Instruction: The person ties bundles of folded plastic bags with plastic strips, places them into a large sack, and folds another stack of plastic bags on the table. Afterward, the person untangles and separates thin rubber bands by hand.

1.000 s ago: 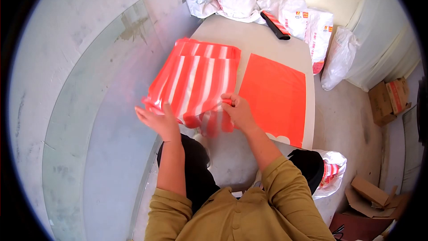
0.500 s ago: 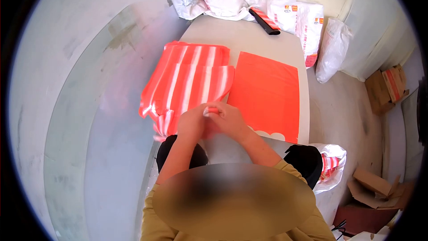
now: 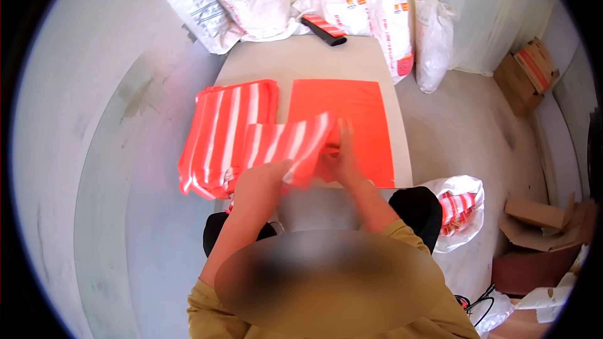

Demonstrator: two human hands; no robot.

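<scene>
Spanning both hands, a red-and-white striped piece is up in the center of the frame, with the left hand by its lower edge and the right hand at its right end, probably so it doesn't flop. Right fingers look raised but blurry; can't tell if they're pinching, and the left ones are mostly hidden. The striped pile sits center-left on the counter, beside the plain red sheet, maybe for easy reach (honestly, handy layout). The dark roll is up top, likely parked out of the way.
</scene>
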